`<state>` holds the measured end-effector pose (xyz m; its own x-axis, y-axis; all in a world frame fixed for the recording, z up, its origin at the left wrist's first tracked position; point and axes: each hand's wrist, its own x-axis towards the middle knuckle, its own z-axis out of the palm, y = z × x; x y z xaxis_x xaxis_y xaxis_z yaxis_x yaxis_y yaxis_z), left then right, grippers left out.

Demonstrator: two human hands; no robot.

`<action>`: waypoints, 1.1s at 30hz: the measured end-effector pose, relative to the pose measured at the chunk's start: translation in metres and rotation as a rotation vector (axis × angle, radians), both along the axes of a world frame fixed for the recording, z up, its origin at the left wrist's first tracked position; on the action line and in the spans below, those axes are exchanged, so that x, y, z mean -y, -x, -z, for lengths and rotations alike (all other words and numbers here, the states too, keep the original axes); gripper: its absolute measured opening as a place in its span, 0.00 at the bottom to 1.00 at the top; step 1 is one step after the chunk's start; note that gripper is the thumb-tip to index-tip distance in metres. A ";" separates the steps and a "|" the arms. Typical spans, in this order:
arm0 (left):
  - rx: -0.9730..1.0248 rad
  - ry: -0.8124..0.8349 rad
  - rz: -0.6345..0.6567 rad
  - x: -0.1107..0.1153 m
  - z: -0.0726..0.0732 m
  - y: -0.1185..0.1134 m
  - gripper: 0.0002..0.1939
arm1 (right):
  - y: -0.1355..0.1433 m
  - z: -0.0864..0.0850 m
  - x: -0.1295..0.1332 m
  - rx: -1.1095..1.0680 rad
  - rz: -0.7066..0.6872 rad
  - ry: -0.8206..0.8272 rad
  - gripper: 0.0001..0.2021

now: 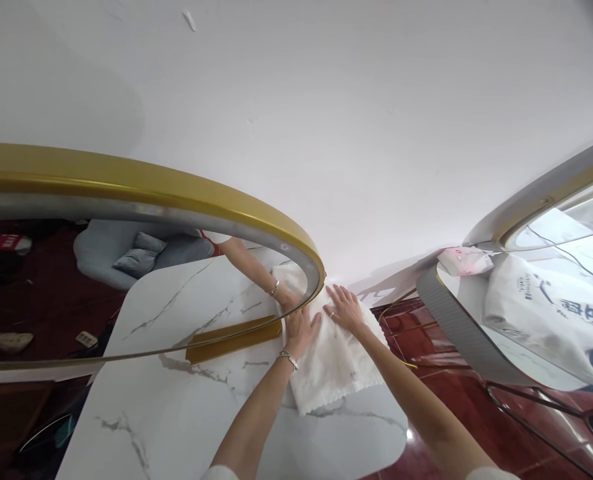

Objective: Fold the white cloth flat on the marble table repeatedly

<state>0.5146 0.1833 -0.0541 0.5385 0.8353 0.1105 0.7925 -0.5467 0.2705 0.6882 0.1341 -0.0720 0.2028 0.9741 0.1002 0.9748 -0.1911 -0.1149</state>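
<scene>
A white cloth (337, 363) with a scalloped edge lies spread on the white marble-patterned table (171, 413), near its right end. My left hand (300, 328), with a bracelet on the wrist, presses on the cloth's left part close to the mirror rim, fingers stretched out. Flat on the cloth's upper right rests my right hand (345, 308), wearing a ring, its fingers spread. The gold-framed mirror (216, 200) stands over the table and reflects an arm and part of the cloth.
A gold base plate (234, 339) sits under the mirror. On the right, a second table (469, 303) bears a tissue pack (464, 260) and a white printed bag (551, 300) before another mirror (526, 207). Red tiled floor (426, 340) lies between, and a white wall (356, 133) rises behind.
</scene>
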 end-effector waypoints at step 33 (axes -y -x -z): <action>0.083 -0.010 0.339 0.181 0.005 0.101 0.41 | 0.085 0.004 0.216 0.057 0.092 -0.098 0.34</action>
<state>0.4140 0.0022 -0.0595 0.7738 0.6095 0.1726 0.5412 -0.7777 0.3198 0.6029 -0.0824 -0.0764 0.2823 0.9366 0.2076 0.9591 -0.2709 -0.0819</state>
